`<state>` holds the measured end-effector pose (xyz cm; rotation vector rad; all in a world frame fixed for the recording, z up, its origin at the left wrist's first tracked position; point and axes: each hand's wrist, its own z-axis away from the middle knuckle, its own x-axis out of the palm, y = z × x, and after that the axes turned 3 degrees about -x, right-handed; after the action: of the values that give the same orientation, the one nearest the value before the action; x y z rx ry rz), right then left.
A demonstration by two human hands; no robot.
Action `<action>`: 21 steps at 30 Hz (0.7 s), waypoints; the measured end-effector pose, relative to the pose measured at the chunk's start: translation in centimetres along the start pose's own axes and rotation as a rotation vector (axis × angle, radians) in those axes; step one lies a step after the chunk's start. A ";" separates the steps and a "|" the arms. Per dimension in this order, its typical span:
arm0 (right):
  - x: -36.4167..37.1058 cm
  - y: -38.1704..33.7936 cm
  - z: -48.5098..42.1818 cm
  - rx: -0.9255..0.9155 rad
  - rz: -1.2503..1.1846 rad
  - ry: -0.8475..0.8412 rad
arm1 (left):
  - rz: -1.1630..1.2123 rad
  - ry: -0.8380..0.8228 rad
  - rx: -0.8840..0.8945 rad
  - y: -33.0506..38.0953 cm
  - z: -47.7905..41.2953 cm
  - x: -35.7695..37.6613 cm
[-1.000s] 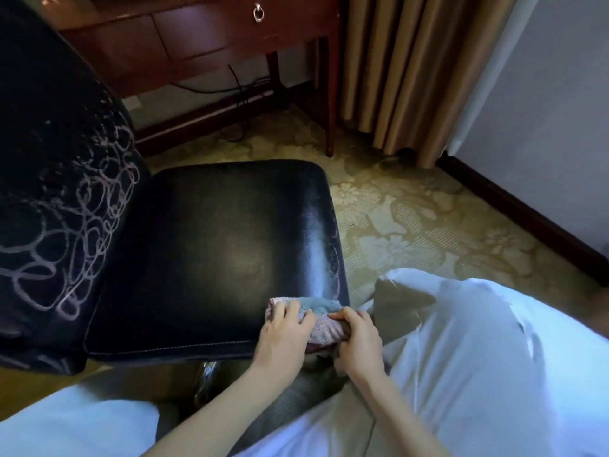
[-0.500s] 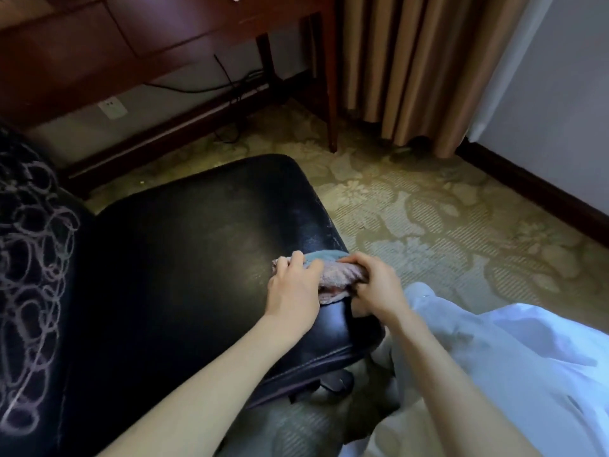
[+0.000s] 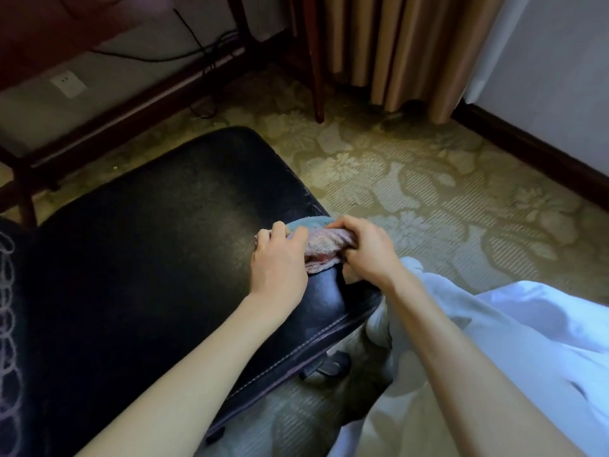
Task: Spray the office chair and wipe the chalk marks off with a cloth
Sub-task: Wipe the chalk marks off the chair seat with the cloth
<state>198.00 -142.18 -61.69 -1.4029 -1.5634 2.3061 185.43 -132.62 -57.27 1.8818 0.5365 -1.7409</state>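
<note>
Remote view from the head cam: the cloth (image 3: 324, 249) is bunched up on the black leather office chair seat (image 3: 164, 242), right at the edge farthest from the backrest. My left grip (image 3: 278, 262) has its fingers curled over the cloth's left end. My right grip (image 3: 365, 255) is clenched round the other end, just off the seat edge. Looping chalk scribbles (image 3: 8, 324) show on the backrest at far left. There's floral carpet (image 3: 428, 192) underneath, with a wooden table leg (image 3: 313, 61) and a beige curtain (image 3: 395, 44) behind.
</note>
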 end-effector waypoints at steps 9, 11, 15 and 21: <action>1.8 -2.0 8.0 0.015 0.004 0.060 | 0.064 -0.075 0.035 -1.2 6.2 -1.2; 2.6 -3.3 10.9 0.011 0.031 0.082 | 0.099 -0.072 0.048 -2.1 8.8 -1.9; 5.5 -5.9 16.9 0.004 0.065 0.140 | 0.140 -0.033 0.108 -4.6 14.7 -2.4; 7.6 -8.7 21.0 0.058 0.079 0.060 | 0.122 -0.057 0.042 -7.1 19.6 -2.2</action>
<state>175.46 -149.64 -58.19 -1.5313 -1.4384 2.3080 165.43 -138.89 -56.64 1.8472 0.3588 -1.7318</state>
